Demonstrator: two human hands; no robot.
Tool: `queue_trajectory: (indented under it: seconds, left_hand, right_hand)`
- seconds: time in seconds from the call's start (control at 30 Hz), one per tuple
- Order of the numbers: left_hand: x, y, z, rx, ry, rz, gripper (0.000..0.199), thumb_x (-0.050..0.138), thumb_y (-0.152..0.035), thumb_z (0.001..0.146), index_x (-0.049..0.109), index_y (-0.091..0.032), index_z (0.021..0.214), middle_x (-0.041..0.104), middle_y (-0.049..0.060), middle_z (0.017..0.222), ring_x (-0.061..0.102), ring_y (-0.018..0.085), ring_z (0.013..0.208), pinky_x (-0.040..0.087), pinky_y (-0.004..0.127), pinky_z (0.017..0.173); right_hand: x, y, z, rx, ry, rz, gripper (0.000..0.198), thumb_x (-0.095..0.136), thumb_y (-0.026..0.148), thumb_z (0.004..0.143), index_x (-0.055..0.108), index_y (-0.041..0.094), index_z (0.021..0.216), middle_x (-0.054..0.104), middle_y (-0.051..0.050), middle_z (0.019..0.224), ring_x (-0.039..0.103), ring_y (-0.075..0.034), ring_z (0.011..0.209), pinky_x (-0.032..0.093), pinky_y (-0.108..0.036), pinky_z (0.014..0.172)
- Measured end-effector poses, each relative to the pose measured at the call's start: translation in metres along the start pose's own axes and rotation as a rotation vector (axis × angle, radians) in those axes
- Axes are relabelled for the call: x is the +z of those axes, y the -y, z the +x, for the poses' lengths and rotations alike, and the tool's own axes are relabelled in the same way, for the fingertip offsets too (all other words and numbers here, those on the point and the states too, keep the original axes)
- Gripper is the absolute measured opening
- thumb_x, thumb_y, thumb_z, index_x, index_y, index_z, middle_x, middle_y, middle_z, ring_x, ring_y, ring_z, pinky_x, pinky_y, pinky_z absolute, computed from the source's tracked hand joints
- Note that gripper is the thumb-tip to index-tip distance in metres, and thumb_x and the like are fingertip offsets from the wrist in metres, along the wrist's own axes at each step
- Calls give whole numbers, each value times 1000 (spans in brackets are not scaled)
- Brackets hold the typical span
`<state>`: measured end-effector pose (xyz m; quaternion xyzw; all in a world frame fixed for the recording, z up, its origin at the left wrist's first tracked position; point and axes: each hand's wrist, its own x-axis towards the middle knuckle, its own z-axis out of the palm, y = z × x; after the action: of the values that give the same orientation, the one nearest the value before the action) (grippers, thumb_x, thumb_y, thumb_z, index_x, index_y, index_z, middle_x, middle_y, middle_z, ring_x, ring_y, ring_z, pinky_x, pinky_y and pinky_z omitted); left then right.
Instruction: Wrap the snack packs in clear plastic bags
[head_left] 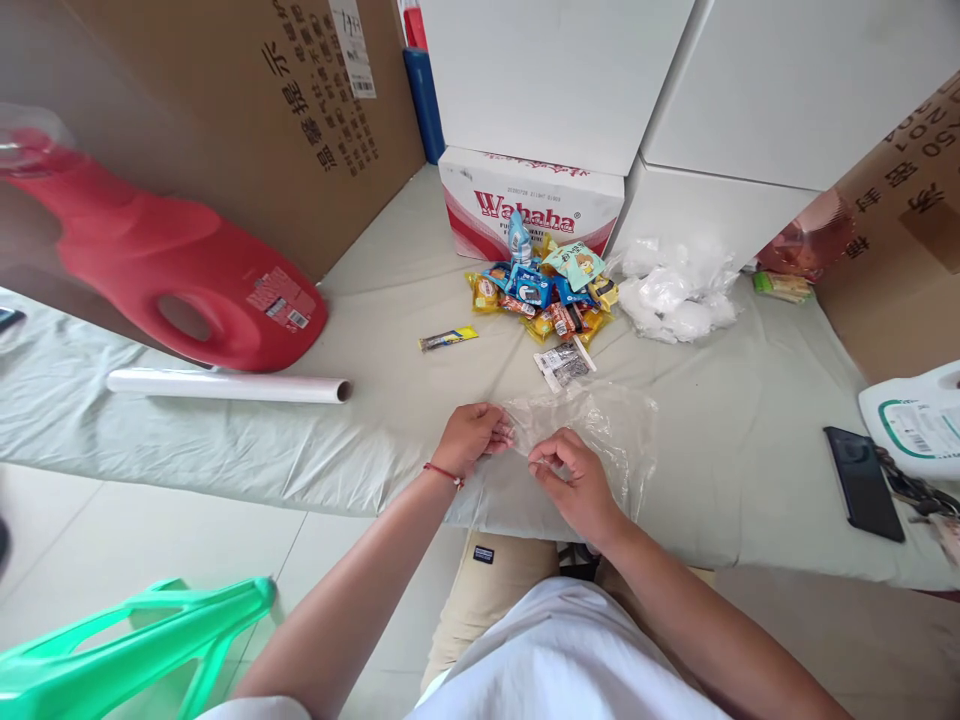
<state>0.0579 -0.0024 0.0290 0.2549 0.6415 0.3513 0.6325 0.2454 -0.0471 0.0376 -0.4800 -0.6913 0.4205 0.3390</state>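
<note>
Pinches the edge of a thin, clear, crumpled plastic bag, spread over a pale grey-green cloth at the centre of the clock. Grips it toward nine o'clock with the left hand, ringed at the wrist by a red cord bracelet, in narrow, curled fingers; grips it again toward seven with the right hand, thumb and forefinger drawn together on the film. Shows, between eleven and twelve, a flat silver-and-white packet just beyond the bag, then a heap of yellow, blue and orange wrapped snacks, then a red-and-white cardboard box. Includes, at one, a crumpled white translucent plastic bundle beside the heap; at ten, a slim yellow-and-dark packet; at nine, well apart, a glossy white tubular roll; at three, a black rectangular phone.
</note>
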Motion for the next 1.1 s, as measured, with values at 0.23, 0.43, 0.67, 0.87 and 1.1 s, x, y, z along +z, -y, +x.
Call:
queue_trajectory:
  seconds: [0.23, 0.43, 0.67, 0.87, 1.1]
  left_hand:
    - [9, -9, 12, 71, -45, 39, 9, 61, -22, 78, 57, -18, 71, 64, -2, 60, 61, 11, 49, 42, 21, 49]
    - [5, -9, 14, 75, -95, 17, 13, 54, -24, 82, 50, -21, 70, 63, -1, 59, 62, 14, 47, 35, 23, 45]
    - [-6, 0, 14, 216, -225, 119, 12, 45, -32, 91, 46, -24, 82, 63, -4, 66, 60, 14, 47, 34, 25, 47]
    - [-25, 7, 16, 435, -362, 487, 18, 50, -39, 90, 51, -24, 80, 58, -3, 54, 61, 18, 60, 45, 30, 65]
    - [-33, 4, 12, 321, -173, 189, 19, 63, -35, 77, 48, -23, 81, 60, -4, 60, 58, 14, 55, 43, 25, 54]
  right_hand:
    - [14, -7, -10, -488, 199, -328, 29, 50, 3, 93, 70, 22, 82, 61, -5, 84, 52, -21, 95, 48, -35, 86]
    - [34, -22, -16, -624, 372, -430, 27, 47, 5, 95, 70, 19, 89, 67, -8, 94, 56, -21, 111, 52, -36, 97]
    - [34, -16, -15, -611, 626, -167, 45, 57, 29, 94, 58, 15, 136, 66, -14, 135, 50, -22, 138, 43, -45, 116]
    - [35, -19, -13, -567, 707, -22, 32, 56, 43, 98, 66, 17, 115, 73, -12, 117, 59, -21, 128, 44, -41, 114]
    - [29, -13, -15, -105, 126, 166, 20, 43, 36, 101, 55, 21, 94, 61, -6, 96, 61, -15, 82, 55, -29, 71]
